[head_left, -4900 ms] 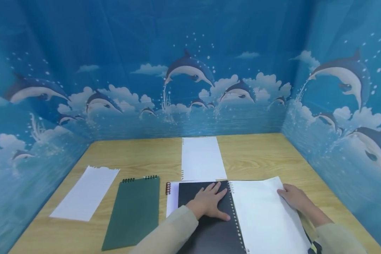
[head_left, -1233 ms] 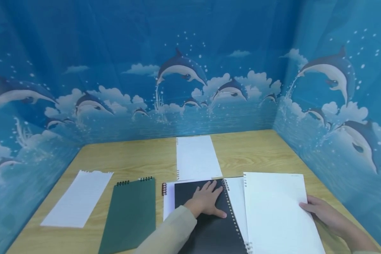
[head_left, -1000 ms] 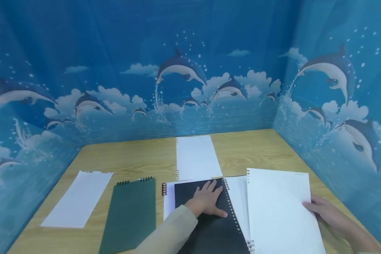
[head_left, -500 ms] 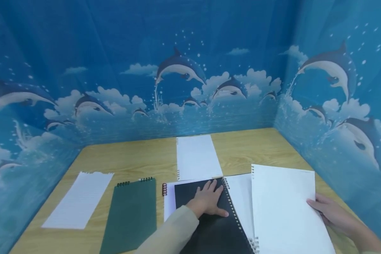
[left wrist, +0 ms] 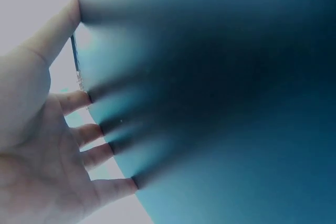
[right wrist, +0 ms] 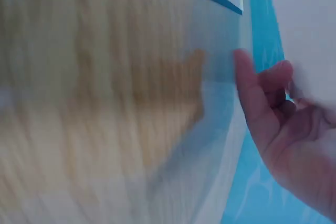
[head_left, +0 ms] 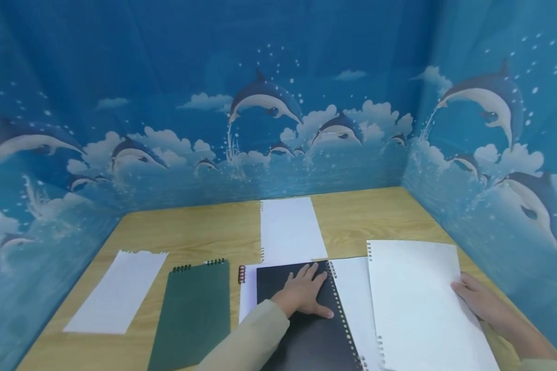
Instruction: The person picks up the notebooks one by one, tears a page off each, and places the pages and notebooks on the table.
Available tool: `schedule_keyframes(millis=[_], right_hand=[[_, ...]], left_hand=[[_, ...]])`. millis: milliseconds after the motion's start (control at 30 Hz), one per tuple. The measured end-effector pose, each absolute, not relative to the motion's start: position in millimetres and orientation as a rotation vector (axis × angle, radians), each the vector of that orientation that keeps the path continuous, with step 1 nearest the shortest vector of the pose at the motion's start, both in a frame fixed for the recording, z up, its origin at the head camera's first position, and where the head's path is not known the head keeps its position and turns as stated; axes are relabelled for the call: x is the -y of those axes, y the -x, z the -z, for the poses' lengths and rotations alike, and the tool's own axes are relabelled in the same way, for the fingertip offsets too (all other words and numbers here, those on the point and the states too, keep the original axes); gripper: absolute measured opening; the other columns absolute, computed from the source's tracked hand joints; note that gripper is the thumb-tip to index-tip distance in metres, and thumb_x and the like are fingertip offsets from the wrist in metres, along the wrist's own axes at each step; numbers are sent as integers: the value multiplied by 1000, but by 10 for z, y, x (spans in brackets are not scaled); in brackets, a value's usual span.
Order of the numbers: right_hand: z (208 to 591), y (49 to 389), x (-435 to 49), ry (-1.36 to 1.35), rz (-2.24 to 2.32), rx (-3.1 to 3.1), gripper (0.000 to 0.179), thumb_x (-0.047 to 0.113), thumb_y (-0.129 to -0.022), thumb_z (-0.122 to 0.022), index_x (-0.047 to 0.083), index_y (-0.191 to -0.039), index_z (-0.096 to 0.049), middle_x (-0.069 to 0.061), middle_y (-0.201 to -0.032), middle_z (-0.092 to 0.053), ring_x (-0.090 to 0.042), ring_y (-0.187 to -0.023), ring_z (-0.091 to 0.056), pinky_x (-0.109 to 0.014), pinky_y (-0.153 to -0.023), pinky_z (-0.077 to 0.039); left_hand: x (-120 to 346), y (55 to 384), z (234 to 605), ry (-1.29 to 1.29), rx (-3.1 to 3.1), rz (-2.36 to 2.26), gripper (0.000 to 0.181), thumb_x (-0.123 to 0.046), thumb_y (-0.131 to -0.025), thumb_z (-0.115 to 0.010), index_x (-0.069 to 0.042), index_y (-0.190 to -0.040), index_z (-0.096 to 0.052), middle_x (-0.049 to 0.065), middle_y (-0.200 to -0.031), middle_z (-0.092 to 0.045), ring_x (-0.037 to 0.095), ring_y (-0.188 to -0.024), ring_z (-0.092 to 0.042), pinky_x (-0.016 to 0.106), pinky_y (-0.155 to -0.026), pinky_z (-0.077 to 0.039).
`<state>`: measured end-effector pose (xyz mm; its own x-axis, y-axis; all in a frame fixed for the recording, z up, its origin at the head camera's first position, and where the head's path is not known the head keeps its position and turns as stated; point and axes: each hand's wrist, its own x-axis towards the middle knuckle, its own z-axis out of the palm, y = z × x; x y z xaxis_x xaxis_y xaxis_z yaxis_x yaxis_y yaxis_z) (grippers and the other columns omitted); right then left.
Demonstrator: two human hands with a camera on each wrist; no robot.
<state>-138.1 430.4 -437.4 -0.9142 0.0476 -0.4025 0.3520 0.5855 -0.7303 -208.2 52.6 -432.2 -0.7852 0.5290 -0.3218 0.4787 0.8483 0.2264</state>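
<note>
My left hand point(head_left: 304, 296) lies spread on the black cover point(head_left: 315, 342) of a spiral notebook, left of its coil. In the left wrist view, the spread fingertips point(left wrist: 123, 186) touch the dark cover. To the right of the coil is the notebook's white page point(head_left: 350, 288). A loose white sheet point(head_left: 418, 299) with punched notches along its left edge overlaps that page, its edge apart from the coil. My right hand point(head_left: 485, 304) pinches this sheet's right edge, thumb on top. The right wrist view shows the curled right hand point(right wrist: 283, 124) above the tabletop.
A green top-spiral notepad point(head_left: 192, 314) lies left of the black notebook, with a torn-edged sheet point(head_left: 116, 293) farther left. Another notched sheet point(head_left: 292, 229) lies behind. A pad with a red coil point(head_left: 242, 274) shows under the black cover. Blue dolphin curtains point(head_left: 260, 175) border the table.
The white sheet, beside the coil several seconds ago, has moved right with my right hand and now stands apart from it. My left hand has stayed on the black cover.
</note>
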Motion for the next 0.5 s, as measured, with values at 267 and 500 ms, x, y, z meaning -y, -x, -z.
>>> schedule_keyframes(millis=[267, 500], right_hand=[[4385, 1391, -4160, -355, 1263, -2388, 81, 41, -96, -42, -13, -139, -1, -38, -115, -44, -36, -95, -59, -38, -75, -52], [4493, 1327, -4044, -169, 1247, -2422, 88, 19, -89, -59, -15, -138, 6, -44, -132, -16, -61, -121, -21, -52, -90, -43]], left_hand=[[-510, 2101, 4353, -746, -2655, -173, 90, -63, -71, -65, -26, -144, -27, 1, -155, -16, 22, -142, -15, 50, -111, -22], [-489, 2091, 4344, -727, -2672, -143, 90, -64, -72, -64, -27, -145, -26, 1, -155, -15, 21, -143, -15, 50, -111, -22]])
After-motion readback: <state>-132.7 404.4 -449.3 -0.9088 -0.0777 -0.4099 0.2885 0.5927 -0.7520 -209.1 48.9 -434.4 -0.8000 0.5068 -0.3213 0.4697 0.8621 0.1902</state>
